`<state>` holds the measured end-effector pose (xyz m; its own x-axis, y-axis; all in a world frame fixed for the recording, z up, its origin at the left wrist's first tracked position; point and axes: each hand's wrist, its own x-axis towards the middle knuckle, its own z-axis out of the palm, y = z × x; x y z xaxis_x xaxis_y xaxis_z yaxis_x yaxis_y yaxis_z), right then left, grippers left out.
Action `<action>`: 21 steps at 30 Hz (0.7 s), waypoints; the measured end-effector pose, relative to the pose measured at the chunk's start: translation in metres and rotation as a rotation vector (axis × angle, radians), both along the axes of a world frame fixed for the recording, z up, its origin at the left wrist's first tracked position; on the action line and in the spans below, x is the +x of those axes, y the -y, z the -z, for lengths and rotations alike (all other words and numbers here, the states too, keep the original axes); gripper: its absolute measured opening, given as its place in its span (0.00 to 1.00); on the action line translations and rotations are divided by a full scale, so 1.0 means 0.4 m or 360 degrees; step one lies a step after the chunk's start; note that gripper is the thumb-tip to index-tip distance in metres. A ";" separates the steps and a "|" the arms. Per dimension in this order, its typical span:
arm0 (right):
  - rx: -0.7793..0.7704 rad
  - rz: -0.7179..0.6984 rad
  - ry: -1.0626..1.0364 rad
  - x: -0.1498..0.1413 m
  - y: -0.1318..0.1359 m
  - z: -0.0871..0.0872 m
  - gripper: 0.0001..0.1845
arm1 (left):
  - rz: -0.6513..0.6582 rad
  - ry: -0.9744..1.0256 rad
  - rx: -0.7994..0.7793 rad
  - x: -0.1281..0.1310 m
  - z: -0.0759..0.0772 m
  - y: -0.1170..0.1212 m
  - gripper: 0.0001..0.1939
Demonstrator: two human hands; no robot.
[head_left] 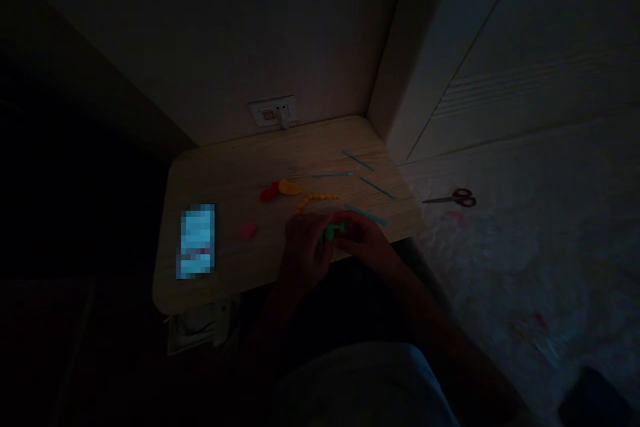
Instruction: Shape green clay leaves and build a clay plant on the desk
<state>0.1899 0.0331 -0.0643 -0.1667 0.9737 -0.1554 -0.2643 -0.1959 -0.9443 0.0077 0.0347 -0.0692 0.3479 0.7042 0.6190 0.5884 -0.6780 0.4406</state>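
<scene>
Near the front edge of the small wooden table, my left hand and my right hand are closed around a small green lump, probably soft modelling clay. The dim light hides the exact fingertips. Just beyond my hands lies a yellow beaded-looking strip. Behind it an orange flat piece touches a red piece. To the left of my left hand sits a pink lump. A blue flat stick lies beside my right hand, with thin blue tools farther back.
A bright, pixelated rectangle is on the left of the wooden table. A wall socket with a plug is behind. Scissors with red handles lie on the pale floor covering at right. A white object stands below the table.
</scene>
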 end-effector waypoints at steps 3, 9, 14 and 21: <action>0.0092 0.0090 0.0120 -0.014 -0.011 0.014 0.17 | 0.0076 0.0149 -0.0064 -0.026 0.008 0.012 0.34; 0.0203 0.0201 0.0326 -0.019 -0.018 0.028 0.12 | -0.0305 0.0331 -0.0184 -0.056 0.039 0.042 0.30; 0.0258 0.0210 0.0315 -0.022 -0.019 0.026 0.11 | -0.0434 0.0254 -0.0391 -0.043 0.072 0.045 0.31; 0.0107 0.0201 0.0100 -0.021 -0.019 0.002 0.22 | -0.0405 0.0727 -0.0771 -0.021 0.063 0.028 0.27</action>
